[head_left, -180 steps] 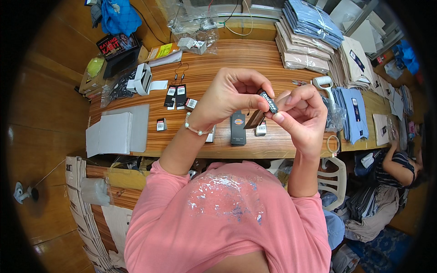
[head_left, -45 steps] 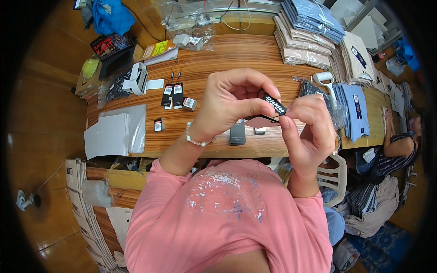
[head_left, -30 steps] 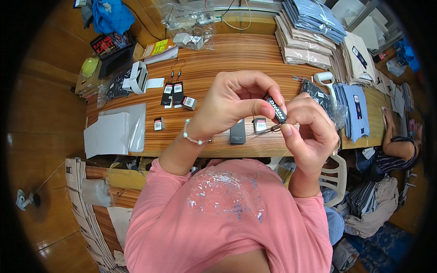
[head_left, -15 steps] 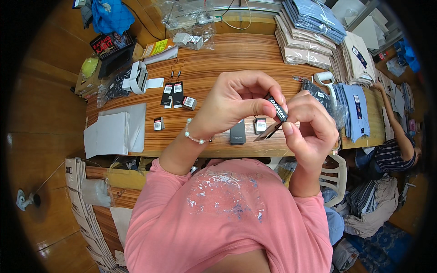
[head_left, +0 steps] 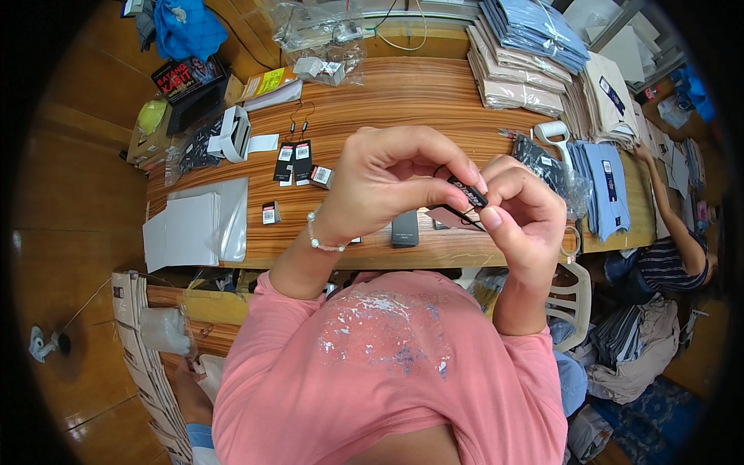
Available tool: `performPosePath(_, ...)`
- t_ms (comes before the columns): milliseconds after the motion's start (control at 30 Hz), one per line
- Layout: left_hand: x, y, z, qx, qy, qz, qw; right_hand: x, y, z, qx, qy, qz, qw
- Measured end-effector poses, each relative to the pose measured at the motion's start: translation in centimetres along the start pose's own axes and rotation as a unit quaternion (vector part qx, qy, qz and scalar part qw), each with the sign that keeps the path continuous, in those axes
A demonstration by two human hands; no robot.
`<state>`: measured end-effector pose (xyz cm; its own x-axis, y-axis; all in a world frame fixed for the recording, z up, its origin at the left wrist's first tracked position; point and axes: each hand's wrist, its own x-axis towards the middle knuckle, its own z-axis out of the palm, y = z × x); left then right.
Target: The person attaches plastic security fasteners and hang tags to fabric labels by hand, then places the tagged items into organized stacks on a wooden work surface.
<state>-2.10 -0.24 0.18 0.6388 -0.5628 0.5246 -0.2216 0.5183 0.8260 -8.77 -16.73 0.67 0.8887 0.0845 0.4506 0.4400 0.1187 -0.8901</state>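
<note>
Above the table's front edge, my left hand (head_left: 391,178) pinches a small black string seal (head_left: 468,191) between thumb and fingertips. Its white lettering faces up. My right hand (head_left: 528,211) is closed at the seal's other end, thumb against forefinger, by the black cord. A pinkish-brown hang tag (head_left: 452,218) dangles on the cord below my fingers, partly hidden by them. Behind my left wrist lie two black hang tags (head_left: 294,161) with looped strings. A dark stack of tags (head_left: 404,230) stands below my hands, near the front edge.
Small barcoded tag stacks (head_left: 270,213) and white paper sheets (head_left: 186,229) lie to the left. Folded garments (head_left: 519,70), a tape dispenser (head_left: 552,133) and a bagged dark bundle (head_left: 542,167) fill the right side. Co-workers' arms show at right (head_left: 666,198) and lower left (head_left: 192,395).
Both hands have shifted slightly left. The seal has turned flatter, and the hang tag under it has swung left. A co-worker's arm has come into view at the lower left.
</note>
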Motion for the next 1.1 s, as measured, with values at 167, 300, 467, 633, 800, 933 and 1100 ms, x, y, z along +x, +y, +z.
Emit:
performPosePath(167,0.0,-0.1,0.3,-0.045,0.022,-0.045,0.998,0.1,0.3,-0.2,0.047,-0.007,0.021,0.999)
performPosePath(300,0.2,0.1,0.5,-0.069,0.055,-0.078,0.993,0.3,0.4,-0.3,0.060,-0.006,0.004,0.998)
performPosePath(467,0.3,-0.1,0.6,-0.117,0.060,-0.105,0.986,0.7,0.9,0.2,-0.024,0.075,-0.116,0.990)
performPosePath(633,0.2,-0.7,0.5,-0.143,0.071,-0.138,0.978,1.1,1.1,-0.5,-0.180,0.049,-0.215,0.959)
performPosePath(800,0.2,-1.0,0.7,-0.157,0.080,-0.137,0.975,0.9,1.1,-0.4,-0.156,0.058,-0.183,0.969)
performPosePath(933,0.1,-1.2,0.9,-0.152,0.087,-0.130,0.976,0.8,1.4,-0.5,-0.146,0.067,-0.186,0.969)
performPosePath(1100,0.0,-1.5,1.2,-0.138,0.091,-0.111,0.980,0.7,1.4,-0.3,-0.147,0.080,-0.188,0.968)
